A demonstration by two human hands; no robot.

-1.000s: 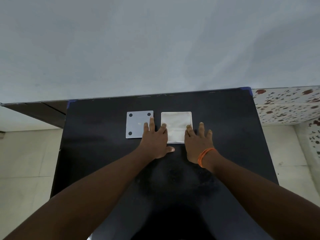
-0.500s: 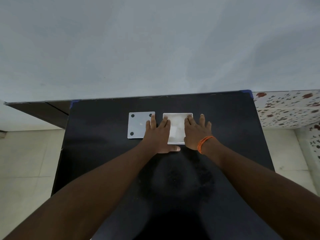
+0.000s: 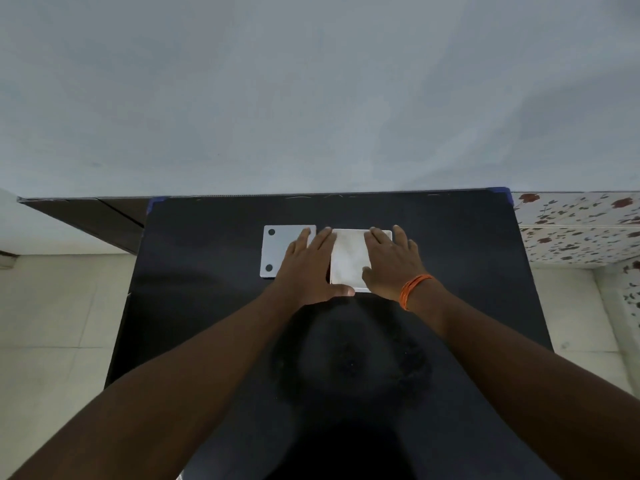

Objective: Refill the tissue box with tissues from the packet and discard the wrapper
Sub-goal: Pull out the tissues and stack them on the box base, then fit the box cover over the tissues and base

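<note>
A white square tissue packet (image 3: pixel 348 258) lies flat on the black table (image 3: pixel 450 258), toward its far side. Touching its left edge lies a grey square panel (image 3: pixel 273 251) with black round dots at its corners. My left hand (image 3: pixel 308 268) rests palm down across the packet's left edge and part of the grey panel, its thumb along the packet's near edge. My right hand (image 3: pixel 391 261), with an orange thread at the wrist, lies flat on the packet's right half. Fingers of both hands are spread. I cannot tell whether they grip the packet.
A plain grey wall rises right behind the table's far edge. A flower-patterned tiled ledge (image 3: pixel 575 230) is at the right and a dark wooden edge (image 3: pixel 86 216) at the left. Pale floor tiles flank the table.
Both hands slid forward and closer together, from the packet's near corners onto it. Packet and grey panel stayed in place.
</note>
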